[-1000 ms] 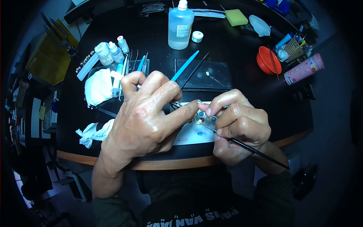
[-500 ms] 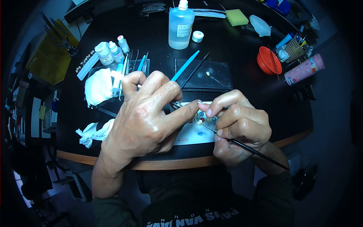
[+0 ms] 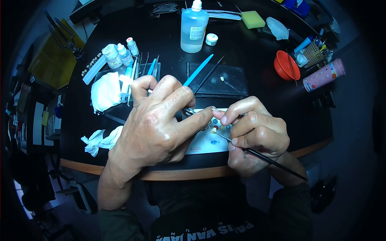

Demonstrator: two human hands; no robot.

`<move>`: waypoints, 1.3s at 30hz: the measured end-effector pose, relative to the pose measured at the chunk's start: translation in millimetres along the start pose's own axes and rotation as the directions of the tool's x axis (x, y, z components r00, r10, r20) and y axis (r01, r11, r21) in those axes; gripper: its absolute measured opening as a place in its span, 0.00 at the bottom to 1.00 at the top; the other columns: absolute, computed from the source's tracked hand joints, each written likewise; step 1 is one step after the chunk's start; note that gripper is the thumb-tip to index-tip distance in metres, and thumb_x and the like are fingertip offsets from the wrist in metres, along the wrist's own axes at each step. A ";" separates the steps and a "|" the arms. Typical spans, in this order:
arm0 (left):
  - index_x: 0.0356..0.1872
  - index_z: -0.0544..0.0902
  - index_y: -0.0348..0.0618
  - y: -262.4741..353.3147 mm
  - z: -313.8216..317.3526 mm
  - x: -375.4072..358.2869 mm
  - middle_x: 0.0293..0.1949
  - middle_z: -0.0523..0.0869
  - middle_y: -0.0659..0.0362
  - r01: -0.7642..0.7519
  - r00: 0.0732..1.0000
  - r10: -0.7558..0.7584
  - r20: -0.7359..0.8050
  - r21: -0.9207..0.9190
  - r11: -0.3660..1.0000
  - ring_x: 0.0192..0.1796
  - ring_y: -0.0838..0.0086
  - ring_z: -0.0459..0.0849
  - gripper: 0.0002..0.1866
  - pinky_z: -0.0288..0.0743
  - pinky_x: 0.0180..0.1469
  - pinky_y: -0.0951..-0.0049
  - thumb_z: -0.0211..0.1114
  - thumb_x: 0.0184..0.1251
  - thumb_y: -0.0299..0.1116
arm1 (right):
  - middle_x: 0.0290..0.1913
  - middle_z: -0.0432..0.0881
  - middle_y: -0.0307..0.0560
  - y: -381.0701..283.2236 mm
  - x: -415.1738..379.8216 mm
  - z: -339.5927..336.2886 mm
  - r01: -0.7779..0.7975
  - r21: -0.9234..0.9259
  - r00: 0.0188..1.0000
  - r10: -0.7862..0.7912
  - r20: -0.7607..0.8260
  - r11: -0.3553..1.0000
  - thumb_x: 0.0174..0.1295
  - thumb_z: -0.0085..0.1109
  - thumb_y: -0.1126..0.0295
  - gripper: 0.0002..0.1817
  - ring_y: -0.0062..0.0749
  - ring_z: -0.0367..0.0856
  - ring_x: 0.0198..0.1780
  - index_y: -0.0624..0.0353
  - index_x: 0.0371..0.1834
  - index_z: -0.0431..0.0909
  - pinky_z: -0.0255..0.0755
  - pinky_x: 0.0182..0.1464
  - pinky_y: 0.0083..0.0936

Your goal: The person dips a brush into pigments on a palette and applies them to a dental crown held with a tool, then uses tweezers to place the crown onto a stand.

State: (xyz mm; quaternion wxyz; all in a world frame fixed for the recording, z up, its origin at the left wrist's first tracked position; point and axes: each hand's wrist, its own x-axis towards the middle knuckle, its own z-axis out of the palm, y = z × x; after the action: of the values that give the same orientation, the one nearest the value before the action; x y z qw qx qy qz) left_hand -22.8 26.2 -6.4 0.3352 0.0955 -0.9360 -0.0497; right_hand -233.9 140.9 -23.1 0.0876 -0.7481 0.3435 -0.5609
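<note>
My right hand is closed in a pinch round a thin brush with a black handle. The brush's tip meets a small tooth-shaped crown. My left hand is bent over, fingers closed round a slim metal tool that is mostly hidden under them. Fingertips of both hands come together just above the crown. Beneath lies a white palette sheet with coloured dots and a blue smear. Beyond my left knuckles stick out a blue-handled tool and a dark thin-handled one.
A dark pad lies behind my hands. Farther back stand a clear bottle and a small white jar. To the right are a red bowl and a pink tumbler; at left, small bottles and white tissue.
Both hands keep almost the same pose, with the brush tip still at the crown. The whole view has shifted very slightly.
</note>
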 end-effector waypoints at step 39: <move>0.48 0.97 0.53 -5.3 -0.7 -2.9 0.31 0.78 0.64 0.019 0.997 -0.004 0.072 -0.207 0.978 0.38 0.71 0.75 0.11 0.57 0.51 0.58 0.79 0.66 0.35 | 0.28 0.83 0.44 4.9 -5.2 -3.0 -0.066 0.219 0.992 0.087 -0.087 0.974 0.49 0.64 0.83 0.08 0.45 0.90 0.46 0.60 0.30 0.77 0.91 0.52 0.40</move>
State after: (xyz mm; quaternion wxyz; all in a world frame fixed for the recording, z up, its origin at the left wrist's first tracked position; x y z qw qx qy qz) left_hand -19.3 21.6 -8.5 0.3097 0.0635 -0.9364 -0.1525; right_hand -239.3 141.2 -28.6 0.1731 -0.6926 0.3129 -0.6264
